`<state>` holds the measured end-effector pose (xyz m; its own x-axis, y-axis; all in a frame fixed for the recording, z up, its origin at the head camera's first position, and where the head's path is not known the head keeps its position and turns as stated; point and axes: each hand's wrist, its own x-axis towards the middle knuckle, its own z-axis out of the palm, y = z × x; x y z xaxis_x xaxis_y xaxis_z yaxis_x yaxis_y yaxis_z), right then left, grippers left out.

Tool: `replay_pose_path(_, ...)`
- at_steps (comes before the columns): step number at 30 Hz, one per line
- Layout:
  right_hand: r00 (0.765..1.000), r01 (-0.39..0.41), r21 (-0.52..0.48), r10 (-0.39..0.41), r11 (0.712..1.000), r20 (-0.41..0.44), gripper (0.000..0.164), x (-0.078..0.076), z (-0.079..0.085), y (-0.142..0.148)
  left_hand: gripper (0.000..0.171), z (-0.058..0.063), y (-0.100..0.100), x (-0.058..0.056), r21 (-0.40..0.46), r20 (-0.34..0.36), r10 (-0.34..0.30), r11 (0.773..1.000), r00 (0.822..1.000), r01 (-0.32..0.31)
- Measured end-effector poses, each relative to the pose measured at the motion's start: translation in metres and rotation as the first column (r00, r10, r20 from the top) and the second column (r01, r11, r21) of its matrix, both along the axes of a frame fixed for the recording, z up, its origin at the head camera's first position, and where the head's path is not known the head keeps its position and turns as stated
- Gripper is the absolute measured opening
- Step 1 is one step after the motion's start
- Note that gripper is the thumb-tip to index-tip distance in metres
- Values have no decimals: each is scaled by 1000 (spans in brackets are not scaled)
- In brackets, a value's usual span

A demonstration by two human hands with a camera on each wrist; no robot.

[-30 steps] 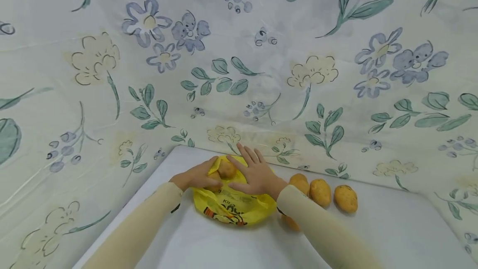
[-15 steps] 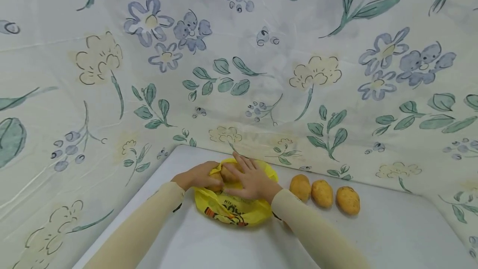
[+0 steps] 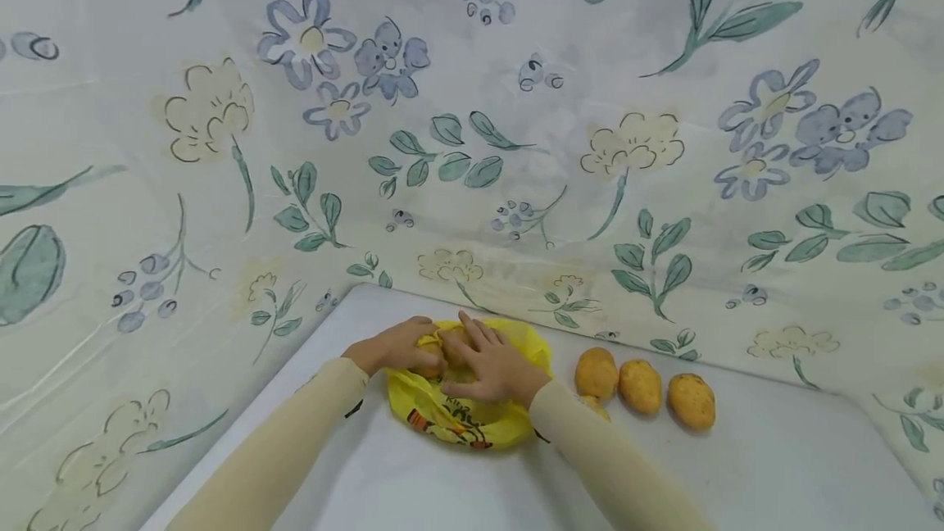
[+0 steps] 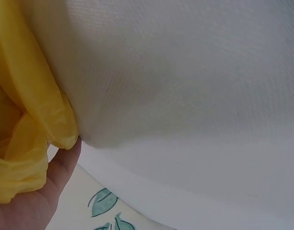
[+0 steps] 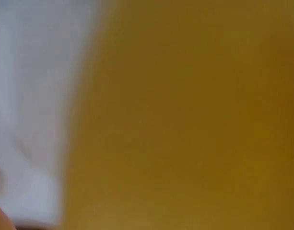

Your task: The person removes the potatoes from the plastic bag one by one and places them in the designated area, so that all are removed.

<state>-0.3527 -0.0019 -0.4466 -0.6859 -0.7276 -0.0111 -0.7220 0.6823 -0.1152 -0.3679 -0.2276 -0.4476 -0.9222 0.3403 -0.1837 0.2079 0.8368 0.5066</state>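
Observation:
A yellow plastic bag [image 3: 472,426] with dark print lies on the white table, its mouth spread wide. My left hand [image 3: 391,347] grips the bag's left rim, beside a potato [image 3: 429,363] in the mouth. In the left wrist view, yellow film of the bag [image 4: 39,91] lies over my left hand [image 4: 36,203]. My right hand [image 3: 497,363] lies over the bag's opening with fingers spread, touching another potato [image 3: 456,344] and partly covering it. Close yellow blur from the bag [image 5: 185,115] fills most of the right wrist view.
To the right of the bag, three potatoes lie in a loose row: a left one [image 3: 596,374], a middle one [image 3: 640,386] and a right one [image 3: 692,401]. A further potato [image 3: 596,408] is partly hidden by my right sleeve. Flowered cloth [image 3: 531,187] rises behind the white table [image 3: 428,490].
My right hand has moved slightly left and down onto the potato in the bag's mouth. The left hand stays at the rim. The view has shifted a little.

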Motion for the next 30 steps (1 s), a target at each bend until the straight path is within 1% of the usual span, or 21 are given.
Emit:
replay_pose_path(5, 999, 24, -10, -24, 1000, 25, 89, -3, -5, -2, 72, 3, 0, 1, -25, -7, -2, 1000, 1000, 2)
replay_pose_path(8, 998, 51, -6, -50, 999, 30, 94, -5, -7, -2, 71, 4, 1, 2, -23, -4, -1, 1000, 1000, 1)
replay_pose_path(12, 996, 78, -14, -77, 997, 55, 98, -8, -9, -2, 74, 2, 1, 4, -21, -5, 12, 1000, 1000, -12)
replay_pose_path(15, 994, 83, -38, -79, 996, 79, 99, -8, -10, -3, 78, 0, 1, 4, -19, -15, 21, 1000, 1000, -21)
replay_pose_path(19, 991, 95, -76, -87, 993, 100, 97, -9, -9, -1, 78, 0, 3, 1, -18, -20, 28, 999, 999, -28)
replay_pose_path(23, 987, 116, -90, -105, 989, 121, 93, -9, -7, -1, 76, 2, 4, 0, -14, -19, 30, 999, 999, -30)
replay_pose_path(26, 988, 112, -82, -102, 990, 113, 90, -8, -8, -1, 77, 2, 4, 0, -5, -11, 38, 999, 999, -38)
replay_pose_path(30, 996, 70, -61, -66, 996, 68, 82, -7, -12, 1, 80, 0, 4, 1, -6, 4, 57, 998, 998, -57)
